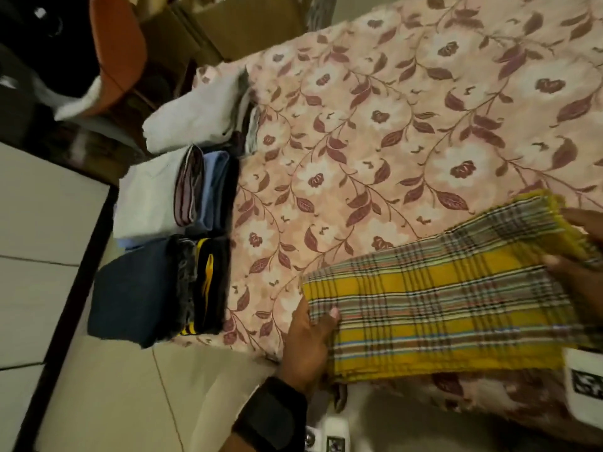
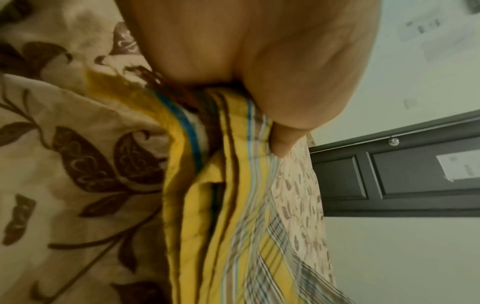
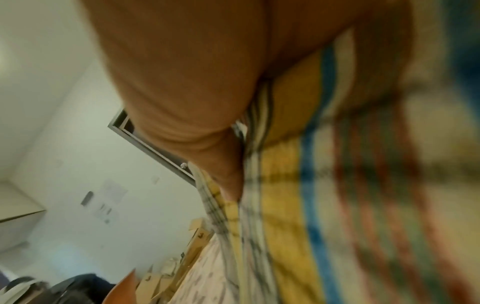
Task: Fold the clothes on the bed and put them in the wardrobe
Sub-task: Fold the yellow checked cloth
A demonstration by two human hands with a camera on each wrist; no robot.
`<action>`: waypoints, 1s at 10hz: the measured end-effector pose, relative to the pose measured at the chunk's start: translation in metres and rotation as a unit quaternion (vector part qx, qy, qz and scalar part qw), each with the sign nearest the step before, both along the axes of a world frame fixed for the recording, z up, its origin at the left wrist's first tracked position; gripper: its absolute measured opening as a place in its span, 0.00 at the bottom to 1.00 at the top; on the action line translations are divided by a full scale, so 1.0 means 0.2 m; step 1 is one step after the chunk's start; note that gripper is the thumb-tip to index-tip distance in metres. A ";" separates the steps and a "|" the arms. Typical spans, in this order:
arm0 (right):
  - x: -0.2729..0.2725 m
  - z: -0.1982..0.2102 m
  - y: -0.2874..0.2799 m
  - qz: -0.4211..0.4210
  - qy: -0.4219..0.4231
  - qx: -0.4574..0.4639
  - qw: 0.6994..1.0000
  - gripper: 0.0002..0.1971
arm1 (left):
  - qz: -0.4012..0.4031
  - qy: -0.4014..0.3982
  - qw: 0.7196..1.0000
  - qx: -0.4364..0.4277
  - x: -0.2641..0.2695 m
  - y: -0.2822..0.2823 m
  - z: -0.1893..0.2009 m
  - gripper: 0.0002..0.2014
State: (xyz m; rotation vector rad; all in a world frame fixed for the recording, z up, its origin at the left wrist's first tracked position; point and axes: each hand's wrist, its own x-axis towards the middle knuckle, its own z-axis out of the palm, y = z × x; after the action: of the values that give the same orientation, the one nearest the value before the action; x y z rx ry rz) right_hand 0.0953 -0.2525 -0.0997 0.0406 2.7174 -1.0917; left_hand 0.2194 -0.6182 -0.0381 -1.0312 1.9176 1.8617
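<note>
- The left hand (image 1: 308,334) pinched the near-left end of the yellow checked cloth (image 1: 450,298); the right hand (image 1: 577,256) gripped its other end.
- The cloth lay on the bed (image 1: 391,125) at the near edge.
- Both ends should meet evenly, layers aligned, before it joins the folded piles (image 1: 169,243) at the left edge.

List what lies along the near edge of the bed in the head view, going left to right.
Dark folded stack, navy piece on top → bare floral bedsheet → left hand gripping the cloth's left end → yellow plaid cloth → right hand holding its right end.
</note>
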 end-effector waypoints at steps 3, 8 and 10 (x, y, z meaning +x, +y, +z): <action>-0.79 0.77 -1.27 0.268 0.043 0.098 0.958 0.30 | 0.234 -0.052 0.971 -0.026 0.10 -0.34 0.19 0.16; -0.92 0.08 -2.25 0.506 0.092 0.253 0.819 0.36 | 0.075 -0.024 0.875 -0.477 -0.07 -0.40 -0.07 0.45; -0.97 -0.13 -2.23 0.514 0.083 0.273 0.809 0.43 | -0.080 -0.013 0.893 -0.442 -0.16 -0.49 -0.12 0.38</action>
State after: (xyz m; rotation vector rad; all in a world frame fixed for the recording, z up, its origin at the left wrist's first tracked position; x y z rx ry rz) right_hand -0.0994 -0.6994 -0.1252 -1.3012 2.4182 0.0153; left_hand 0.1878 -0.7167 -0.0624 -1.0338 2.7931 0.8220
